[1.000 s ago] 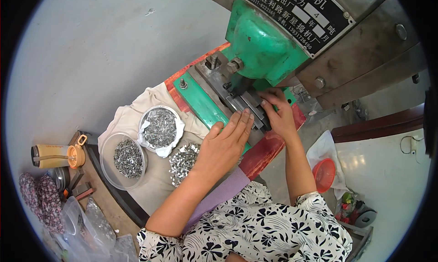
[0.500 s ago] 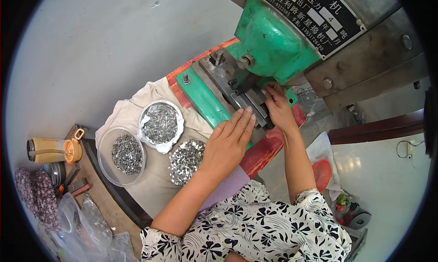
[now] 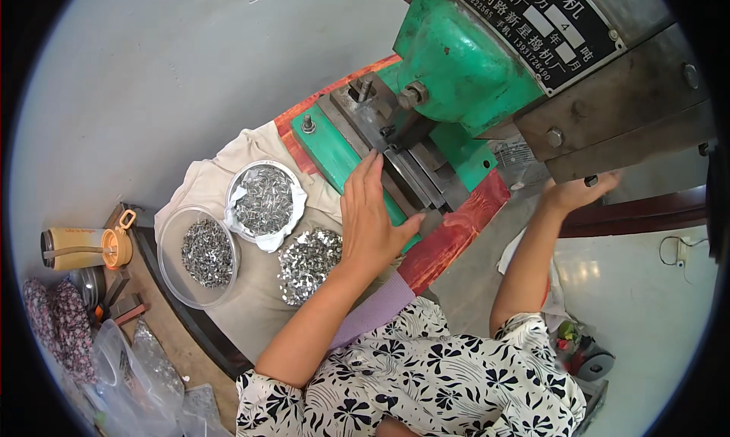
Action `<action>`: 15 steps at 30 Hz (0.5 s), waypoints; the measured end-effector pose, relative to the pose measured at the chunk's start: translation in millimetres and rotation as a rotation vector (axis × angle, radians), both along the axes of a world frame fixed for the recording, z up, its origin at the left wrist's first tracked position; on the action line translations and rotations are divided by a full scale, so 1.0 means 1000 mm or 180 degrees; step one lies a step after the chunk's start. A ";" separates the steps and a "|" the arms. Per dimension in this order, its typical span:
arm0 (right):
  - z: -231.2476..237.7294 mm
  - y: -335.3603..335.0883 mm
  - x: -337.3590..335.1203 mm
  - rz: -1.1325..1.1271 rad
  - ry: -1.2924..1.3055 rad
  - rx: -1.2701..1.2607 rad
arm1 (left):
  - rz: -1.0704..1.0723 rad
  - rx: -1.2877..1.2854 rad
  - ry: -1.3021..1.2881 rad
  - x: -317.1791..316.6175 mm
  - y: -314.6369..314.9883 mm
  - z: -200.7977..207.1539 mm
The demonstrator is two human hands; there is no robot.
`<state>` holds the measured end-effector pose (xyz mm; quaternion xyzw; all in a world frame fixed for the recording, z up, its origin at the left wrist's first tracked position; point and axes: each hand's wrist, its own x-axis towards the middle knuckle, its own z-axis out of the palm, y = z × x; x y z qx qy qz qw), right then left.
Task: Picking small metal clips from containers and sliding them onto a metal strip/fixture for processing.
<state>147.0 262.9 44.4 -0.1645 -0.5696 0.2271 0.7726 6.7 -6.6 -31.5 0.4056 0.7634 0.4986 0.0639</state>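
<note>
Nearest the wearer, left of the steel die (image 3: 422,171), lies a heap of small silvery pieces (image 3: 309,266); beyond it, farther left of the die, stand a clear tub (image 3: 169,273) of small metal parts and a bowl (image 3: 295,212) with a white liner. The left hand (image 3: 370,224) is at the die's left edge, fingers together and thumb spread wide, with nothing seen in its grasp; its fingertips seem to touch the die. The right hand (image 3: 582,193), at the die a moment ago, is now well to its right, beneath the press's steel plate (image 3: 623,106); with its fingers partly hidden, I cannot tell its grip. That leaves the die's right side uncovered, probably a break in handling there. Behind the die rises the green press head (image 3: 471,64).
</note>
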 end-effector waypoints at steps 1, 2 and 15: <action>0.009 0.020 0.011 0.0011 -0.0008 -0.0003 | 0.0013 0.0004 -0.0028 0.000 0.000 0.001; 0.016 0.042 0.024 -0.0665 -0.0370 0.0123 | 0.0028 0.0003 -0.0054 0.001 0.001 0.001; 0.103 0.115 0.065 0.0156 -0.0865 0.0356 | 0.0199 0.0170 -0.0047 -0.006 0.008 -0.008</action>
